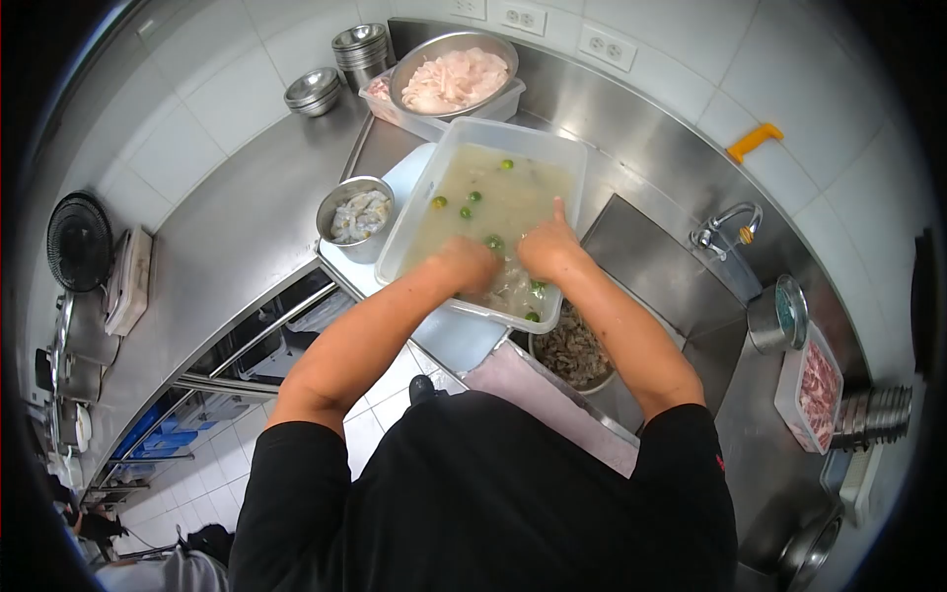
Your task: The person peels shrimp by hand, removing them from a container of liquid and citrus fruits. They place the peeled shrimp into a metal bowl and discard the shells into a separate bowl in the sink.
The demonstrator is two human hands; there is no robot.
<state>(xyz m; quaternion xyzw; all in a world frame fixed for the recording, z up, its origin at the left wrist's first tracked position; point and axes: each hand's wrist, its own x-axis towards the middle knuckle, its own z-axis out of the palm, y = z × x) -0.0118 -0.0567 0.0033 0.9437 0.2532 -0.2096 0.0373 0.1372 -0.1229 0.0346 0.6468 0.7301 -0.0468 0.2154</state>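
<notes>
A large translucent plastic tub [400,232] holds cloudy, yellowish liquid with several small green limes [493,242] floating in it. Both my hands reach into its near half. My left hand [469,264] is blurred, its fingers dipped in the liquid and hidden. Close to its right, my right hand [550,247] has curled fingers pointing down into the liquid and the thumb sticking up; whatever it grips is hidden. Pale, shiny pieces [513,286] show in the liquid just below the hands. A metal bowl of peeled shrimp [360,215] stands left of the tub.
Behind the tub, a steel bowl of pale sliced meat [454,79] rests on a plastic container. A pot of dark shells or scraps [572,350] sits under my right forearm. On the right are a sink [631,257], a faucet [725,227] and a tray of red meat [817,390].
</notes>
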